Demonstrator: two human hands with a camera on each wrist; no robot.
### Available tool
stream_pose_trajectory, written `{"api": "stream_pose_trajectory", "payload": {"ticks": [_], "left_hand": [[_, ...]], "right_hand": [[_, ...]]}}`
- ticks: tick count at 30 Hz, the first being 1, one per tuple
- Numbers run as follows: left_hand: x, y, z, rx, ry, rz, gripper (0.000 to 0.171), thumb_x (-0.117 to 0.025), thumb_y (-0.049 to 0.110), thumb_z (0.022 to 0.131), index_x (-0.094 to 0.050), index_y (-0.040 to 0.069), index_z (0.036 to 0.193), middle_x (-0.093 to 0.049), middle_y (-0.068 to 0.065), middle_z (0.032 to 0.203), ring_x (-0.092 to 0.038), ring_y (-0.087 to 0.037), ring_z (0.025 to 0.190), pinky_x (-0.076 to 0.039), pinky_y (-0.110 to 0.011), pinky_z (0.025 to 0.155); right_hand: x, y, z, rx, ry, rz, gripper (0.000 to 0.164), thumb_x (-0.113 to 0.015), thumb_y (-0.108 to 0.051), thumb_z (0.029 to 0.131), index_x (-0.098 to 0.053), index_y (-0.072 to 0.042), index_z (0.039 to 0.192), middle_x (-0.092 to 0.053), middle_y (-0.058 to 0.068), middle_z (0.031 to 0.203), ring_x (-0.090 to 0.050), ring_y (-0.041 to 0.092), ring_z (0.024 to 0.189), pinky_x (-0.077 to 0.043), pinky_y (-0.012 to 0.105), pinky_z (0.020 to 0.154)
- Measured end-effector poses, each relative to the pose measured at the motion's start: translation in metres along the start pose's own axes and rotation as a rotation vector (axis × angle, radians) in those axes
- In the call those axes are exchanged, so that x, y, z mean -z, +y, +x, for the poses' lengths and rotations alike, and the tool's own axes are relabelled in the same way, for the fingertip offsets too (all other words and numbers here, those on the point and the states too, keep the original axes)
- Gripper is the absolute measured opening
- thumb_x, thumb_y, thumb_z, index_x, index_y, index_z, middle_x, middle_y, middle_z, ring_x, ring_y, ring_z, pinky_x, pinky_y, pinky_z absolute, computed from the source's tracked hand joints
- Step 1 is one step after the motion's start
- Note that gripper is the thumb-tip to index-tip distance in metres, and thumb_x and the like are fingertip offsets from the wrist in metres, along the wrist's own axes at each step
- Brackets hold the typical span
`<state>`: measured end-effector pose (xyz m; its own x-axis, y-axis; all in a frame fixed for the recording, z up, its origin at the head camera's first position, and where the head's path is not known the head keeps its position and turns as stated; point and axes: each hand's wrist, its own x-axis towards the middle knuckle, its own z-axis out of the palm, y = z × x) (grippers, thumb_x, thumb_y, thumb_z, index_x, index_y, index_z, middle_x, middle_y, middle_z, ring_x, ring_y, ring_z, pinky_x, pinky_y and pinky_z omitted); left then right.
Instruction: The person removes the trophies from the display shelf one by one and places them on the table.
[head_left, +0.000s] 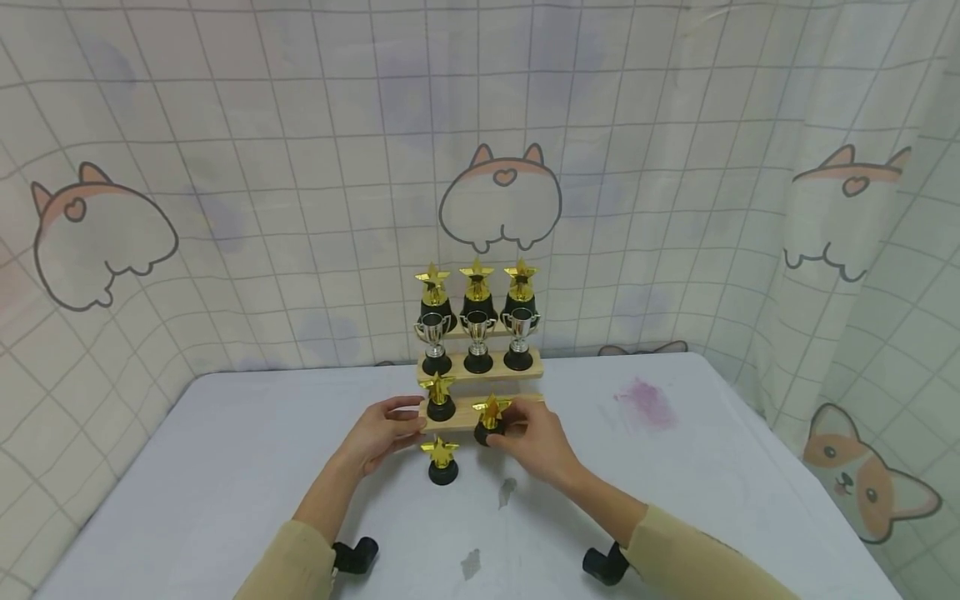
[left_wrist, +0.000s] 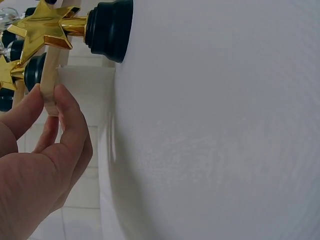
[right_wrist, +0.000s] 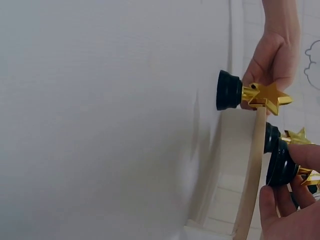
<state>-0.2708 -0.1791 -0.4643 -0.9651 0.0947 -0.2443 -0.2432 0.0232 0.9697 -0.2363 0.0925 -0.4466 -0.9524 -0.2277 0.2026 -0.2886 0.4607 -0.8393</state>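
At the front edge of the bottom shelf (head_left: 460, 413), the right hand (head_left: 538, 439) pinches a gold star trophy (head_left: 491, 416) by its black base, which looks slightly tilted; whether it touches the shelf I cannot tell. The left hand (head_left: 381, 431) pinches the shelf's left end between thumb and fingers, a hold that should steady it. Setting the trophy down well probably means bringing its whole base over the edge, levelling it, and releasing only once it sits flat. Leave a gap from the shelved star trophy (head_left: 439, 397) and keep below the silver cups (head_left: 477, 326). The front star trophy (head_left: 442, 468), upright on the counter (head_left: 637, 475), could be knocked by a careless wrist.
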Motion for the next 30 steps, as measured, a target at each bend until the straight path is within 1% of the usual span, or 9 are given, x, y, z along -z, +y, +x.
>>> {"api": "stream_pose_trajectory", "payload": {"ticks": [4, 9, 14, 22, 25, 30], "left_hand": [[0.000, -0.001, 0.001, 0.002, 0.001, -0.001, 0.051, -0.068, -0.003, 0.097, -0.052, -0.003, 0.145, -0.056, -0.023, 0.126, -0.065, -0.031, 0.107, -0.057, -0.039, 0.091], [0.000, 0.001, 0.000, 0.005, 0.002, -0.005, 0.052, -0.067, -0.004, 0.097, -0.050, -0.004, 0.146, -0.055, -0.023, 0.127, -0.065, -0.030, 0.105, -0.057, -0.039, 0.091], [0.000, 0.003, -0.001, 0.006, -0.005, -0.006, 0.053, -0.067, -0.004, 0.097, -0.048, -0.004, 0.147, -0.053, -0.023, 0.127, -0.064, -0.029, 0.106, -0.056, -0.040, 0.093], [0.000, 0.002, 0.000, 0.009, 0.001, -0.002, 0.052, -0.068, -0.003, 0.097, -0.051, -0.003, 0.146, -0.054, -0.022, 0.126, -0.064, -0.027, 0.103, -0.057, -0.039, 0.091], [0.000, 0.001, 0.000, 0.007, 0.002, -0.002, 0.051, -0.068, -0.003, 0.097, -0.051, -0.002, 0.145, -0.054, -0.022, 0.126, -0.064, -0.027, 0.103, -0.057, -0.039, 0.091], [-0.001, 0.001, 0.000, 0.009, 0.000, -0.006, 0.051, -0.068, -0.003, 0.097, -0.051, -0.002, 0.145, -0.054, -0.023, 0.127, -0.065, -0.028, 0.104, -0.057, -0.039, 0.091]], "right_hand": [[0.000, -0.001, -0.004, 0.005, -0.009, 0.003, 0.028, -0.086, -0.010, 0.083, -0.069, -0.002, 0.104, -0.070, 0.008, 0.102, -0.069, 0.024, 0.098, -0.058, 0.037, 0.088], [-0.001, 0.001, -0.008, 0.007, -0.026, 0.011, 0.031, -0.086, -0.010, 0.082, -0.069, -0.001, 0.107, -0.070, 0.008, 0.103, -0.069, 0.026, 0.100, -0.058, 0.038, 0.089], [-0.002, 0.005, -0.010, 0.003, -0.038, 0.013, 0.030, -0.085, -0.008, 0.083, -0.067, -0.002, 0.106, -0.069, 0.008, 0.102, -0.068, 0.027, 0.100, -0.057, 0.037, 0.090], [-0.008, 0.009, -0.014, -0.059, -0.080, 0.013, 0.027, -0.085, -0.011, 0.084, -0.068, -0.004, 0.104, -0.069, 0.005, 0.101, -0.067, 0.022, 0.097, -0.058, 0.035, 0.087], [-0.010, 0.012, -0.016, -0.058, -0.093, 0.022, 0.028, -0.085, -0.011, 0.084, -0.068, -0.002, 0.105, -0.069, 0.006, 0.100, -0.067, 0.022, 0.095, -0.059, 0.034, 0.085], [-0.012, 0.015, -0.018, -0.071, -0.108, 0.067, 0.029, -0.085, -0.007, 0.083, -0.068, 0.000, 0.105, -0.069, 0.009, 0.102, -0.068, 0.024, 0.095, -0.059, 0.034, 0.083]]}}
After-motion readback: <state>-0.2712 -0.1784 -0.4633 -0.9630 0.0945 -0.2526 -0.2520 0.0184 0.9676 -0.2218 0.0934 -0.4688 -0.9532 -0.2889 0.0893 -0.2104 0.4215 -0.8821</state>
